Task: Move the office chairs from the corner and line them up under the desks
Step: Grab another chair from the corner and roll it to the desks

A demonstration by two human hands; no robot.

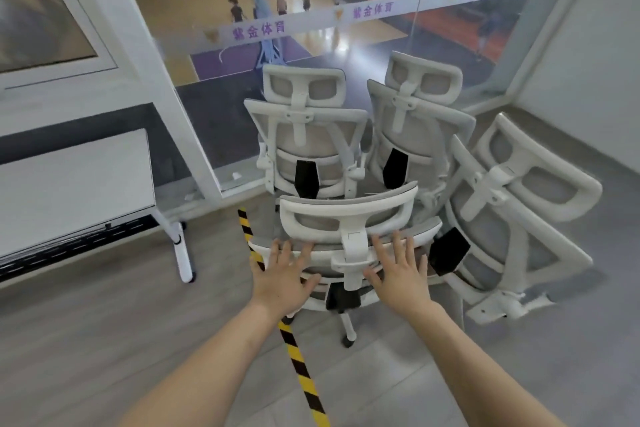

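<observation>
White near chair; left hand, right hand at backrest, fingers spread straight

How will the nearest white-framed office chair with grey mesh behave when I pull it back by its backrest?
The white-framed grey mesh office chair will probably roll easily: a caster shows under it. Pulled high at the backrest, where the left hand and right hand lie, it may tilt or swivel. The yellow-black floor strip could catch a wheel.
</observation>
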